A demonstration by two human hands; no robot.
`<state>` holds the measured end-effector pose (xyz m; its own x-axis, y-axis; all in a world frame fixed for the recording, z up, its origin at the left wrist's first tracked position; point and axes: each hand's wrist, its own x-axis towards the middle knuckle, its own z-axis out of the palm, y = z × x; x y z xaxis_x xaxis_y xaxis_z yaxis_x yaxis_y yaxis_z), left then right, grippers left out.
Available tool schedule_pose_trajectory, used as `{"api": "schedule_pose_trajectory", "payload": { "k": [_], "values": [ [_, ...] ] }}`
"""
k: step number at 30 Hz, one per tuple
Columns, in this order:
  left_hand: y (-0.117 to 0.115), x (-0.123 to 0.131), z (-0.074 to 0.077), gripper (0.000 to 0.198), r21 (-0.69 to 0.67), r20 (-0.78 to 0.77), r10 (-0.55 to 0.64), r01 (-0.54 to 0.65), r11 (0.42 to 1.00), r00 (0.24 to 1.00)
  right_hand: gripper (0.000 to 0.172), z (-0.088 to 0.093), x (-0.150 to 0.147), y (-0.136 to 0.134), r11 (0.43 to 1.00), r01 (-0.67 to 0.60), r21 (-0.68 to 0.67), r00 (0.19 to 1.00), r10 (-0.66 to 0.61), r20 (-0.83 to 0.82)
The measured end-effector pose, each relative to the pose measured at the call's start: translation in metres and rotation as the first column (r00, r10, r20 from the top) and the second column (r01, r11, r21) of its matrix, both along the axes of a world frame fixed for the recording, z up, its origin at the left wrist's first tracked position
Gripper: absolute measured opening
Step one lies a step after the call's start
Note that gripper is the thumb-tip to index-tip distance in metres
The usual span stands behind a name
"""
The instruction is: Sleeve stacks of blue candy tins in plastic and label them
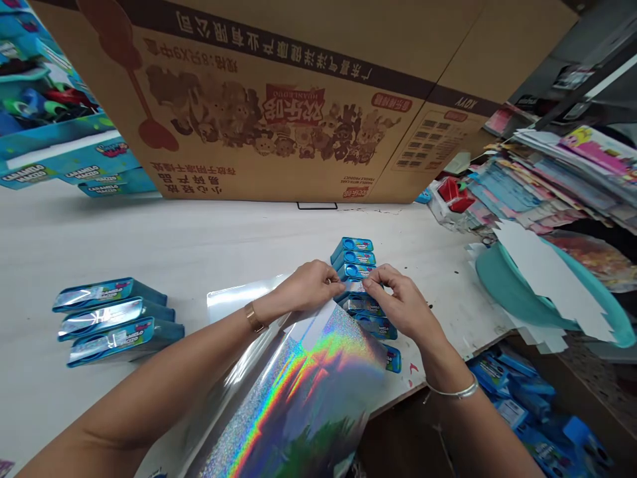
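Note:
A small clear sticker point(354, 287) is stretched between my two hands, over a row of small blue boxes point(357, 257). My left hand point(314, 284) is closed in a pinch at its left end. At its right end, the thumb and forefinger of my right hand point(398, 300) are pinched too. The boxes stand close together in a line running toward me, partly hidden by my fingers. Beneath my left forearm lies a shiny holographic sheet point(298, 392), which overlaps the nearer boxes. A paler sheet point(239, 300) shows under it on the white table point(199, 239).
Three blue boxes with clear stickers point(112, 318) stand at the left. A big cardboard carton point(279, 146) blocks the back. On the right are a teal basin point(517, 285) with white card pieces and stacked packaging point(527, 186). A carton below holds several blue boxes point(532, 398).

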<state>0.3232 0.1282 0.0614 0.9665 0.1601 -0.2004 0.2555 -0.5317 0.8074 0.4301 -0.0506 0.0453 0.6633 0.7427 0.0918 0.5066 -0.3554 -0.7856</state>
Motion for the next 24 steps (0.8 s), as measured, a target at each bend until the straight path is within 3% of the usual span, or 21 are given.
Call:
{"api": "schedule_pose_trajectory", "payload": {
  "k": [6, 18, 24],
  "values": [
    [0.002, 0.001, -0.01, 0.028, -0.045, -0.005, 0.013, -0.014, 0.999, 1.0, 0.032, -0.003, 0.013, -0.002, 0.998, -0.012, -0.061, 1.0, 0.014, 0.028],
    [-0.004, 0.014, -0.03, 0.026, -0.021, -0.053, 0.072, -0.073, 0.997, 0.996, 0.024, -0.023, 0.011, 0.0, 0.971, 0.097, -0.218, 0.906, 0.004, 0.424],
    [-0.009, 0.014, -0.044, 0.029, -0.052, -0.024, 0.098, -0.099, 0.994, 0.995, 0.021, -0.028, 0.003, 0.003, 0.967, 0.151, -0.203, 0.938, -0.075, 0.338]
  ]
}}
